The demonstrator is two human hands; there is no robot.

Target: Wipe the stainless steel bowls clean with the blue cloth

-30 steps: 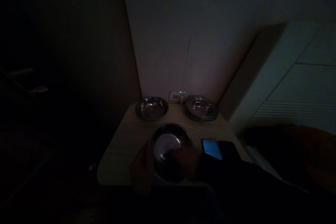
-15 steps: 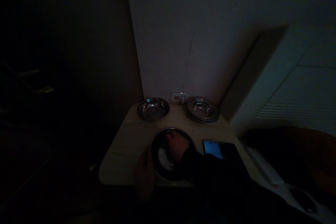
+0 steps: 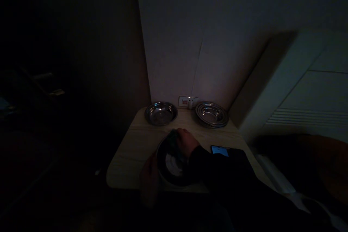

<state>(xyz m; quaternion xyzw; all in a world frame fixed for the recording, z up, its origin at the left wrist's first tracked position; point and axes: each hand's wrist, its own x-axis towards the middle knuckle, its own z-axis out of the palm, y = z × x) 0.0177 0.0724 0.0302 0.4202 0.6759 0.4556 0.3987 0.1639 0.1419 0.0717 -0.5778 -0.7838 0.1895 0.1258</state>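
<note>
A round metal bowl (image 3: 174, 165) sits at the front of the small table, dark inside with a pale reflection on its bottom. At its left rim, my left hand (image 3: 149, 177) grips the edge, blurred in the dim light. My right hand (image 3: 187, 142) is at the bowl's far rim, fingers closed on a dark green cloth (image 3: 172, 138). The cloth lies against the inner wall and rim there; its exact shape is hard to make out. My dark right sleeve covers the bowl's right side.
A shallow metal bowl (image 3: 161, 114) stands at the back left of the wooden table (image 3: 127, 161), and a stack of metal bowls (image 3: 212, 115) at the back right. A lit phone (image 3: 219, 150) lies right of my forearm. Behind is a wall socket (image 3: 188, 102) with a plug.
My right hand has moved with the cloth from inside the bowl up to its far rim. My left hand stays at the left rim. The sleeve now covers more of the phone.
</note>
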